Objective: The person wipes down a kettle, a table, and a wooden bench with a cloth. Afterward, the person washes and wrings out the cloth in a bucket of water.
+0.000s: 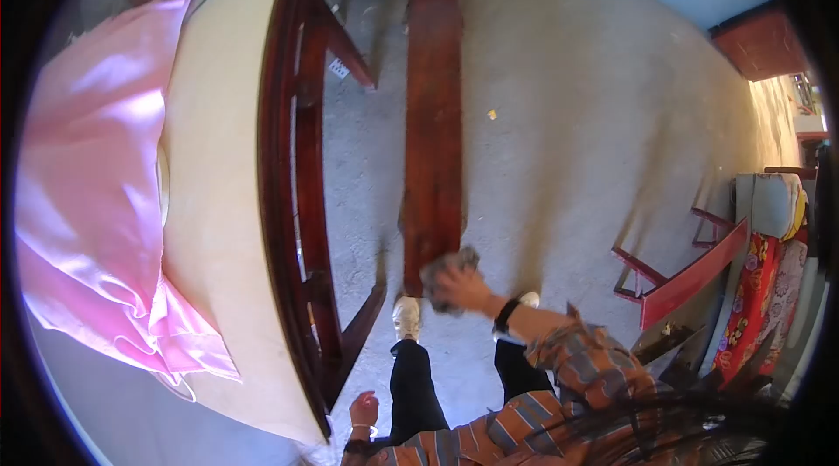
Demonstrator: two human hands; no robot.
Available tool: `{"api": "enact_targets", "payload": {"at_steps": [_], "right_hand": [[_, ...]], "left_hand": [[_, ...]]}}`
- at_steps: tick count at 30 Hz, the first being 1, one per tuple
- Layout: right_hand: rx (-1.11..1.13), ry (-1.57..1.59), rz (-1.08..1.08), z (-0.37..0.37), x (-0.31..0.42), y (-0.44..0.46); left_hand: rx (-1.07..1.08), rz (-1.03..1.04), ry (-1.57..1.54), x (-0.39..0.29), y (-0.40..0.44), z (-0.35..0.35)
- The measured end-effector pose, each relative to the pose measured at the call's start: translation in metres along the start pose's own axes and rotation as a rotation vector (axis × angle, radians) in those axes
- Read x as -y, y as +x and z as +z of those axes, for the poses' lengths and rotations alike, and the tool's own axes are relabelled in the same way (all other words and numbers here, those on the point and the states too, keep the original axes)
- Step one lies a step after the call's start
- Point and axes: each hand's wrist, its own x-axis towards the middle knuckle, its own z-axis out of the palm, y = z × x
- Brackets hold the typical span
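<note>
A long, narrow dark-red wooden bench [433, 107] runs away from me down the middle of the view. My right hand [463, 285] presses a crumpled grey rag [443, 278] against the bench's near end, its fingers over the cloth. A dark band circles that wrist. Low in the view, my left hand [364, 409] hangs near my left leg with fingers curled in, and no object shows in it. The exact finger position there is small and hard to make out.
At left stands a pale-topped table [223, 160] with a dark wooden frame, partly covered by a pink cloth [96, 151]. A low red bench [695, 278] lies on the right beside patterned fabric [752, 309]. A yellow scrap [492, 114] is on the concrete floor.
</note>
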Motion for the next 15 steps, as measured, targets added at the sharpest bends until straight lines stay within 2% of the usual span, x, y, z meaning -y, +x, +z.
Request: {"api": "enact_targets", "payload": {"at_steps": [1, 2, 3, 5, 6, 8, 10, 11, 12, 13, 15], "right_hand": [[-0.031, 0.027, -0.049, 0.004, 0.011, -0.023], [0.074, 0.110, -0.051, 0.010, 0.013, -0.039], [0.055, 0.109, -0.034, 0.016, 0.008, -0.058], [0.155, 0.334, 0.299, 0.013, -0.015, -0.106], [0.125, 0.383, 0.443, 0.005, -0.030, -0.137], [0.076, 0.393, 0.760, -0.024, -0.062, -0.204], [-0.151, 0.368, 0.961, -0.052, -0.092, -0.282], [-0.239, 0.345, 1.069, -0.073, -0.102, -0.320], [-0.256, 0.341, 1.143, -0.093, -0.102, -0.355], [-0.362, 0.223, 1.281, -0.108, -0.106, -0.390], [-0.482, 0.097, 1.441, -0.115, -0.104, -0.447]], "left_hand": [[-0.024, -0.032, -0.083, -0.040, 0.011, -0.001], [-0.037, -0.006, -0.179, -0.063, 0.018, 0.002], [-0.040, 0.012, -0.161, -0.087, 0.020, 0.001], [-0.039, -0.001, -0.318, -0.138, 0.022, -0.001], [-0.056, 0.142, -0.185, -0.163, 0.018, -0.007], [-0.039, 0.160, -0.128, -0.163, 0.029, 0.011], [-0.031, 0.145, -0.053, -0.141, 0.040, 0.026], [-0.028, 0.157, -0.028, -0.152, 0.046, 0.031], [-0.011, 0.194, -0.159, -0.160, 0.049, 0.034], [-0.027, 0.257, 0.084, -0.176, 0.056, 0.037], [0.055, 0.128, 0.060, -0.203, 0.077, 0.046]]}}
